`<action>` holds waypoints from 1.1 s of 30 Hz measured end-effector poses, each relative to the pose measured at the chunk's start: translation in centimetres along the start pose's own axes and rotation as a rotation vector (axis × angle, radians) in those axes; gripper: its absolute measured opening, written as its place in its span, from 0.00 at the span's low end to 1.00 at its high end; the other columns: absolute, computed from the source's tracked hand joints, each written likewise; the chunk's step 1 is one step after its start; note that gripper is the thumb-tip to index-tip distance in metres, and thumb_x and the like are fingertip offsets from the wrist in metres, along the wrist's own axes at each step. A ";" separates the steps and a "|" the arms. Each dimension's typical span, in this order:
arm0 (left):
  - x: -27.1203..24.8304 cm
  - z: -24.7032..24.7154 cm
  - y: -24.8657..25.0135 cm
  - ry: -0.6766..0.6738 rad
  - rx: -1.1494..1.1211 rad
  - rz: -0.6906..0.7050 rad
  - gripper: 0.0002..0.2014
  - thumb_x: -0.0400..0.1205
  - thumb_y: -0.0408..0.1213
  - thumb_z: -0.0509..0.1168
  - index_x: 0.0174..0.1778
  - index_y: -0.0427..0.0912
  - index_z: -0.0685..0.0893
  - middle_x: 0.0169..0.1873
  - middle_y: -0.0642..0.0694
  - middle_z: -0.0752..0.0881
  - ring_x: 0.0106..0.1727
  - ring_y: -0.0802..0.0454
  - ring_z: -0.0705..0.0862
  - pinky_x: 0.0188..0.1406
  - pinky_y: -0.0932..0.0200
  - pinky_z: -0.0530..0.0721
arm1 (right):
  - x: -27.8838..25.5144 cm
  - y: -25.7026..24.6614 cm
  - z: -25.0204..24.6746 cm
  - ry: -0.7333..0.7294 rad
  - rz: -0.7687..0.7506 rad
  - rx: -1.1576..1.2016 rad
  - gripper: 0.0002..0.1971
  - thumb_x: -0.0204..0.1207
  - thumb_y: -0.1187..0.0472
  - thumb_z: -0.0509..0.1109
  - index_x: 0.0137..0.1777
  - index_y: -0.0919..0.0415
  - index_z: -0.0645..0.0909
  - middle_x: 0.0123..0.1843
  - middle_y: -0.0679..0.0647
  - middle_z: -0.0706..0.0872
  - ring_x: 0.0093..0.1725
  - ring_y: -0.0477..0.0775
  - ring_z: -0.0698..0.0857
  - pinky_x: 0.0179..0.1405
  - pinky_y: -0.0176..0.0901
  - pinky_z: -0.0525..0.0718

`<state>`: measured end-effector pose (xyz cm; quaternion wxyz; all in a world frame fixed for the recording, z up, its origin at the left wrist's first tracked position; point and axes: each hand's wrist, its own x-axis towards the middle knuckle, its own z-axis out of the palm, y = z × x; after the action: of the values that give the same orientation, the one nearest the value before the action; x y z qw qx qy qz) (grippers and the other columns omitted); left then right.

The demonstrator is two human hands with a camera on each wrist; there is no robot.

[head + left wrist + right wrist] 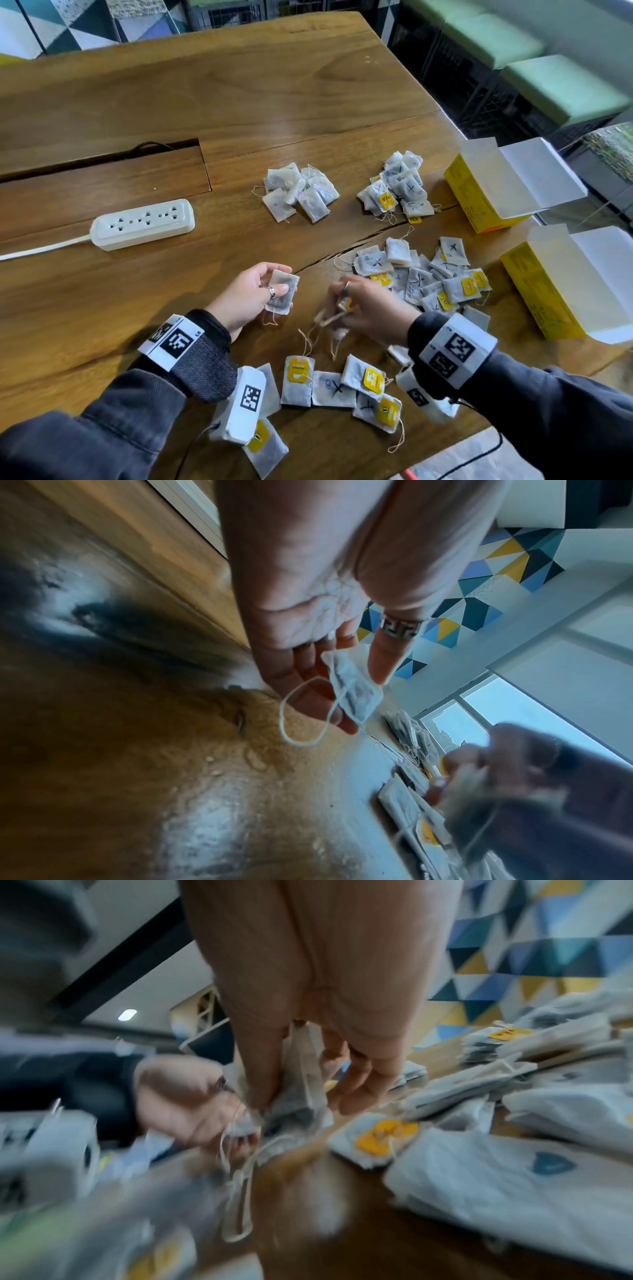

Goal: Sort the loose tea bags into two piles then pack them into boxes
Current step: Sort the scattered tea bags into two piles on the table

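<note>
Clearly two sorted piles (297, 192) (397, 190), two open boxes (486, 192) (551, 291)

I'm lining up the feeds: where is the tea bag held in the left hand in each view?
Head: the tea bag sits left of centre, pinched in the left hand.
Left wrist: the same bag is at centre, between thumb and fingers, its string looping below.
Right wrist: blurred; the left hand shows at middle left, the bag only vaguely at its fingertips.
Shared landmark: the ring on the left thumb.

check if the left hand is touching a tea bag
Touching: head view shows the left hand pinching one tea bag between thumb and fingers.
</note>
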<state>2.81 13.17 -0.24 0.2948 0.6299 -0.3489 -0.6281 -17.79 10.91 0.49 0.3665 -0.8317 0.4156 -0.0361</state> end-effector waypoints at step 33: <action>-1.1 0.7 0.6 -0.037 0.135 -0.032 0.08 0.84 0.37 0.58 0.58 0.43 0.79 0.39 0.47 0.79 0.38 0.55 0.76 0.38 0.60 0.75 | -2.8 3.8 -1.8 -0.261 0.268 -0.438 0.26 0.74 0.52 0.71 0.71 0.57 0.72 0.66 0.55 0.70 0.67 0.57 0.71 0.68 0.47 0.73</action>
<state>2.12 13.75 0.87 0.2350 0.6420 -0.3860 -0.6193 -22.77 10.38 0.09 0.2300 -0.8263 0.4691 0.2105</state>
